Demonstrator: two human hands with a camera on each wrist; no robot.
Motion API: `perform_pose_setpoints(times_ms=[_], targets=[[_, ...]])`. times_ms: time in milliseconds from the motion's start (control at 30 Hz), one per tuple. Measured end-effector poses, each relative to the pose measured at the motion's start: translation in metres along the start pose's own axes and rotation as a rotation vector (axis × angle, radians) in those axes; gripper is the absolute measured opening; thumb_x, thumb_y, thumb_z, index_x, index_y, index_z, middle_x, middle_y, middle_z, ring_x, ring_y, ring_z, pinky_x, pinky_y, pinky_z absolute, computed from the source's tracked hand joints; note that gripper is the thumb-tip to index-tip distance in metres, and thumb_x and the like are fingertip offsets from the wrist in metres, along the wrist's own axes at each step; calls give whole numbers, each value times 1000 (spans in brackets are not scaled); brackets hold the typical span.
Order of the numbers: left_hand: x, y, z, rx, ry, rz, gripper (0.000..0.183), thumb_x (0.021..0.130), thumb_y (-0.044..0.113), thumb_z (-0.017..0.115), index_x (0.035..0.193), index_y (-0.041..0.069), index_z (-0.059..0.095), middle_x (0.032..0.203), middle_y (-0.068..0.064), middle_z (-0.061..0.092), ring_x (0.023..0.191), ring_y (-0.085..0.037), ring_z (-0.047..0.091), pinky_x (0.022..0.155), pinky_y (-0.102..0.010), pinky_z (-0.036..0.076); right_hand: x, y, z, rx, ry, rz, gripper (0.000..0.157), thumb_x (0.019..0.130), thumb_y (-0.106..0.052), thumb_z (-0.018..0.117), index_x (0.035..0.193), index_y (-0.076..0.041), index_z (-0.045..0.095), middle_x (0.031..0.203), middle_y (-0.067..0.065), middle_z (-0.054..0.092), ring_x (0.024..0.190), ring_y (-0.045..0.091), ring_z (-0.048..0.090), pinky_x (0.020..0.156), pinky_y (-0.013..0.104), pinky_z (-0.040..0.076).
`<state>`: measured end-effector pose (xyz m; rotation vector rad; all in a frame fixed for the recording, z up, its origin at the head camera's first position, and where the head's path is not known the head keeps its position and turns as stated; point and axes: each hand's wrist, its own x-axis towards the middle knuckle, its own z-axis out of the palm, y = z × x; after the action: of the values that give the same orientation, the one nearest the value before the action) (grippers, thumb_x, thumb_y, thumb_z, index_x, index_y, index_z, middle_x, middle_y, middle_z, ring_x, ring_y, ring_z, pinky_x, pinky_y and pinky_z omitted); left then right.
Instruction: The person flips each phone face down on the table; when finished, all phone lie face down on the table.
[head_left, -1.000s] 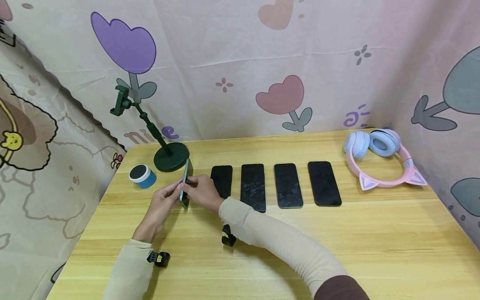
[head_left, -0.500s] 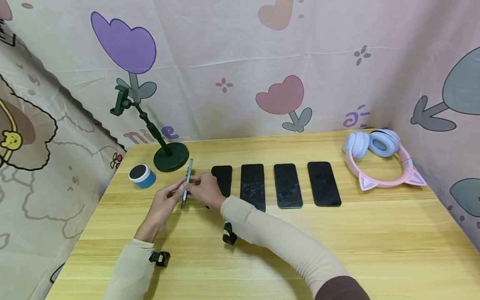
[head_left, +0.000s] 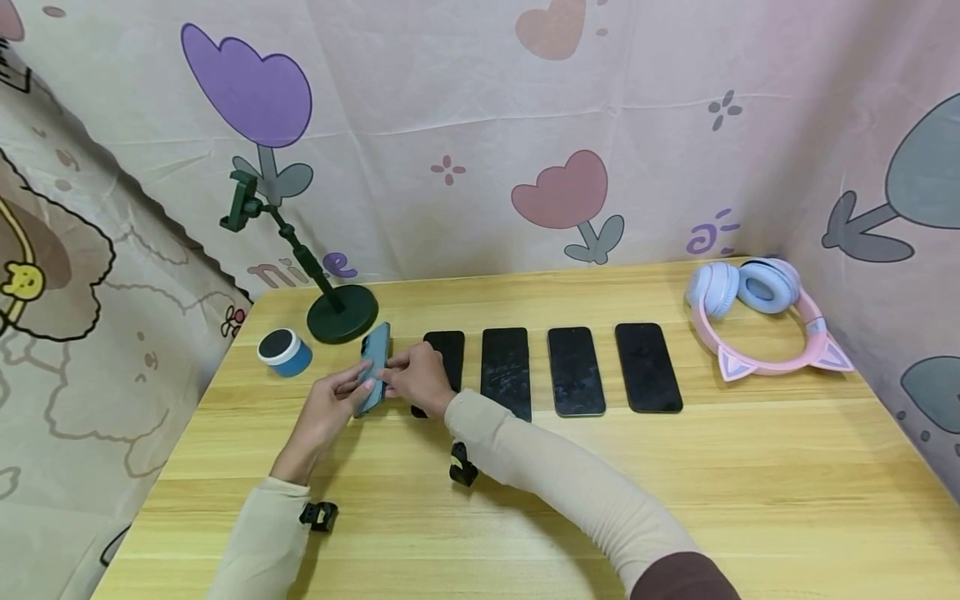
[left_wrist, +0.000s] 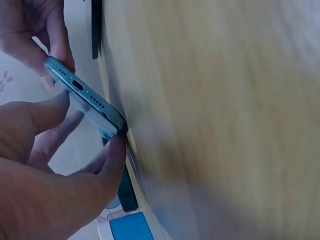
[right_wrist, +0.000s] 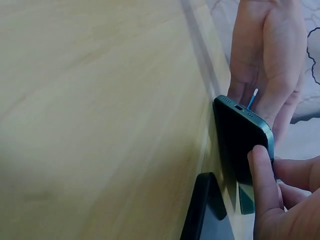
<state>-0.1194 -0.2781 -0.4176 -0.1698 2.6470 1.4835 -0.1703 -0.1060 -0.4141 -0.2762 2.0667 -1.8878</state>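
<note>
A light-blue smartphone (head_left: 378, 354) is held on its long edge at the left of the table, its back leaning up toward the left. My left hand (head_left: 324, 412) holds its near left side; in the left wrist view the fingertips meet the lower edge, by the charging port end of the phone (left_wrist: 85, 95). The right hand (head_left: 422, 382) pinches the upper long edge between thumb and fingers. In the right wrist view the black screen of the phone (right_wrist: 237, 132) faces toward the right hand and the tabletop.
Several black phones lie in a row to the right, the nearest phone (head_left: 447, 354) partly behind the right hand. A dark green phone stand (head_left: 341, 315) and a blue-and-white round jar (head_left: 287, 354) stand at the left. Pink cat-ear headphones (head_left: 765, 367) lie at the back right.
The phone has tipped from nearly edge-on to show its blue back, its top leaning rightward. The right hand has shifted slightly right; the left hand stays nearly in place.
</note>
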Motion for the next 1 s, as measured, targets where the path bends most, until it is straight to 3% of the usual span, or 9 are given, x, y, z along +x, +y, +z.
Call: perform_pose_setpoints(times_ms=[267,433,533,700,800,1000], targets=[[4,1,0,92,17,-42,55,102,15,64,152,4,45,151,-31,41,132,-45,48,104,-54,45,1,4,-1,-140,8,28,16,92,-2,73,105,6,77,88,12,75,69,21,74,62,28,60],[6,2,0,132,17,-75,60,100,12,66,152,-4,41,147,-34,43,132,-45,48,105,-54,45,1,6,1,-273,-32,-1,8,91,-1,74,87,5,79,69,6,72,63,17,71,53,21,54],[7,3,0,139,12,-99,63,100,12,66,153,-5,37,147,-34,43,133,-45,46,106,-53,44,1,7,2,-307,-43,-13,18,90,-1,74,72,2,75,54,-2,61,53,14,65,46,19,45],[8,4,0,142,13,-120,66,100,12,65,155,-6,32,148,-34,42,133,-44,46,106,-53,43,1,5,1,-387,-61,-50,46,91,0,70,51,-9,50,45,-6,32,39,9,33,42,20,25],[8,4,0,148,15,-124,68,100,12,65,155,-7,30,148,-33,42,133,-43,46,107,-53,43,1,3,0,-440,-82,-90,54,91,1,68,50,-14,37,47,-6,24,39,8,24,42,20,20],[9,5,-2,163,12,-136,68,101,12,65,155,-8,28,150,-33,40,136,-43,43,108,-54,42,0,-2,-7,-473,-129,-148,55,90,3,68,52,-16,32,53,-7,18,44,7,16,45,20,17]])
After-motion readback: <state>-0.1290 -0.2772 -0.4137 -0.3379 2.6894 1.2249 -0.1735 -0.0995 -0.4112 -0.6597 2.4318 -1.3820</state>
